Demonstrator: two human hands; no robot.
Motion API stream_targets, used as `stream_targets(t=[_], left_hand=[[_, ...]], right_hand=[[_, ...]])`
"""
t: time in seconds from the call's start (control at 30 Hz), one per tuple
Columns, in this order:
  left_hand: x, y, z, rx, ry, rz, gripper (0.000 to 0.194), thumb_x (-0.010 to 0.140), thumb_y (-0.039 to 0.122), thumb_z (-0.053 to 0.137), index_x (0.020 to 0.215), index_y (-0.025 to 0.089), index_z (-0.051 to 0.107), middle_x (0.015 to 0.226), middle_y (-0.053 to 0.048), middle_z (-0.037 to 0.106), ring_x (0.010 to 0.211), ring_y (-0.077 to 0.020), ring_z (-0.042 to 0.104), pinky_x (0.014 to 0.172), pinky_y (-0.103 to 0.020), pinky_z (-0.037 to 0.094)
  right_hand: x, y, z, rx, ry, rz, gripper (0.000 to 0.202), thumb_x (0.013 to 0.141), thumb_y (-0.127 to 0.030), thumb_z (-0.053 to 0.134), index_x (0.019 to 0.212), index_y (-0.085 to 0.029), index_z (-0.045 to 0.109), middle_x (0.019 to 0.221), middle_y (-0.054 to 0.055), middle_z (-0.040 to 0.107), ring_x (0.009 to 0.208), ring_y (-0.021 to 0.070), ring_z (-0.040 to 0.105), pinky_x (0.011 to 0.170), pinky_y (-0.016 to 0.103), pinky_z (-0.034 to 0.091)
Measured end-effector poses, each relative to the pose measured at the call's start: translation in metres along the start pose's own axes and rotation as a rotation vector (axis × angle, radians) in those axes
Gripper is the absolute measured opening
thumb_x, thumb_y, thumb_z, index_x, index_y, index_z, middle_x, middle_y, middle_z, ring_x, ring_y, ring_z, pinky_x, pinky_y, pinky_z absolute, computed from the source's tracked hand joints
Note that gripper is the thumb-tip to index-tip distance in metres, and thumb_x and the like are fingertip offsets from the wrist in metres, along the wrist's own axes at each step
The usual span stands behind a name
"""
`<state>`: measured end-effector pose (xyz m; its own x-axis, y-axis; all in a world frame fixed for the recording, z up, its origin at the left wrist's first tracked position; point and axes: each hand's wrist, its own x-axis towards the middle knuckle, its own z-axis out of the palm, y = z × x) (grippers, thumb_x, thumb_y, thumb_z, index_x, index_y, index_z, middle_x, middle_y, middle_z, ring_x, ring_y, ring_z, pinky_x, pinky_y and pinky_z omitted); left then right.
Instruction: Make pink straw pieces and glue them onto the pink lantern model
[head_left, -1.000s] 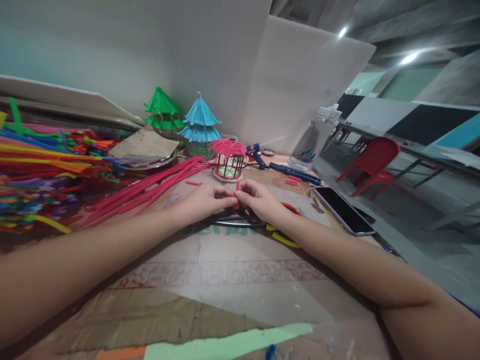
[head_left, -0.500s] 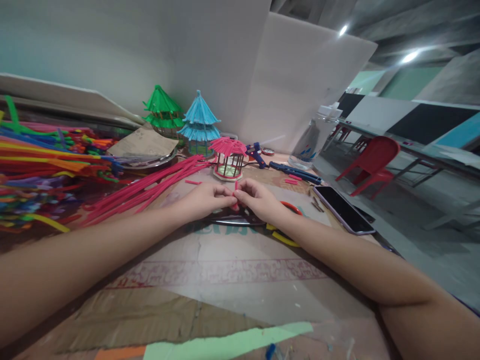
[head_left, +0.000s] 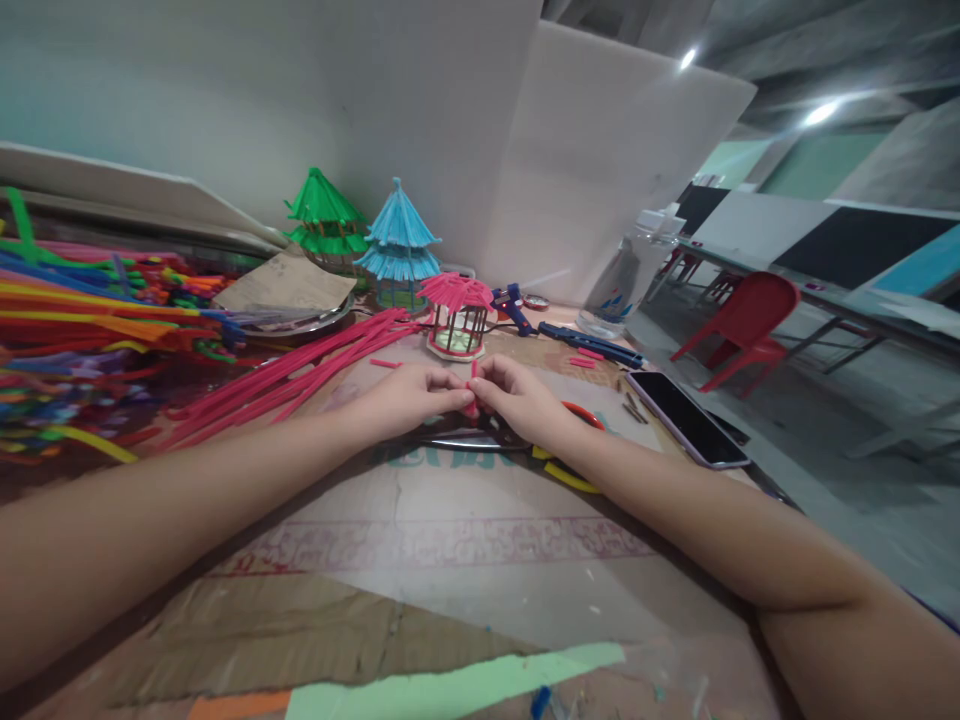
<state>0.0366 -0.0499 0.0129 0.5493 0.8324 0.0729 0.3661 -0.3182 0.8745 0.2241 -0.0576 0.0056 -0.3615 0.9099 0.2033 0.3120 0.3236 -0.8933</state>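
Observation:
My left hand (head_left: 431, 393) and my right hand (head_left: 510, 393) meet in the middle, fingertips pinched on a short pink strip (head_left: 472, 402) held upright between them. Below them lies a dark, shiny-rimmed tray (head_left: 465, 444). Just behind my hands stands a small pavilion (head_left: 457, 315) with a pink fringed roof, brown posts and a pale base. A blue two-tiered pavilion (head_left: 399, 245) and a green one (head_left: 322, 215) are farther back. Long pink strips (head_left: 292, 375) spread out left of my hands.
Many coloured strips (head_left: 112, 320) pile up at the left. A blue glue gun (head_left: 512, 309), dark blue pliers-like tool (head_left: 592, 345), phone (head_left: 688, 418) and clear container (head_left: 615, 285) are at the right. Orange-and-yellow-handled scissors (head_left: 571, 478) lie partly under my right forearm.
Both hands stay joined at the same spot, with only a tiny shift of the fingers around the pink strip. Nothing else has visibly moved.

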Motion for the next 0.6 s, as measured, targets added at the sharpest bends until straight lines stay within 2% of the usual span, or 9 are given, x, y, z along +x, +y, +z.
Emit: stream_targets(t=[0.33, 0.6], left_hand=[[0.0004, 0.0004, -0.0004, 0.03, 0.019, -0.024, 0.035, 0.081, 0.048, 0.06, 0.083, 0.016, 0.071, 0.073, -0.001, 0.068, 0.066, -0.0153, 0.059, 0.057, -0.023, 0.038], [0.0028, -0.0054, -0.0003, -0.001, -0.018, -0.018, 0.036, 0.083, 0.049, 0.057, 0.084, 0.016, 0.07, 0.068, -0.001, 0.065, 0.059, -0.013, 0.055, 0.051, -0.022, 0.034]], right_hand=[[-0.0009, 0.0026, -0.0003, -0.098, 0.036, -0.039, 0.016, 0.088, -0.036, 0.053, 0.086, -0.02, 0.051, 0.071, -0.003, 0.056, 0.061, 0.0114, 0.052, 0.054, 0.023, 0.04], [-0.0003, -0.0016, 0.0003, 0.016, 0.003, -0.007, 0.014, 0.087, -0.033, 0.054, 0.084, -0.02, 0.049, 0.066, -0.004, 0.058, 0.057, 0.0107, 0.054, 0.053, 0.023, 0.04]])
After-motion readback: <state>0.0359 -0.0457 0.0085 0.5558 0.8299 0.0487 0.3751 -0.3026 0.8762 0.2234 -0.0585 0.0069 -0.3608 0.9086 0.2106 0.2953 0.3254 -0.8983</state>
